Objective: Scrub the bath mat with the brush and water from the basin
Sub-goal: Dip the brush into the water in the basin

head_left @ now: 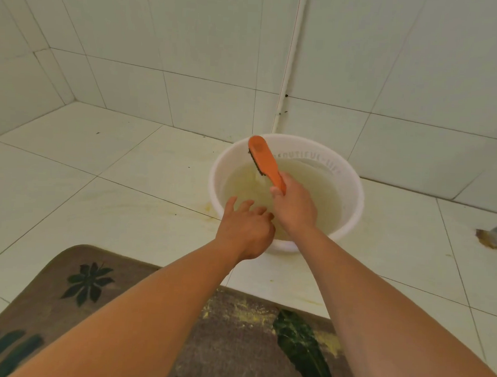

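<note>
A white round basin of cloudy water stands on the tiled floor near the wall. My right hand grips the handle of an orange scrub brush, held over the water with its dark bristles facing left and down. My left hand hovers at the basin's near left rim, fingers spread, holding nothing. The brown bath mat with dark green leaf prints lies below my forearms; yellowish powder marks its far edge.
White tiled walls meet in a corner behind the basin, with a white pipe running down it. A grey object with a brownish stain sits on the floor at the right edge. Pale floor tiles spread to the left.
</note>
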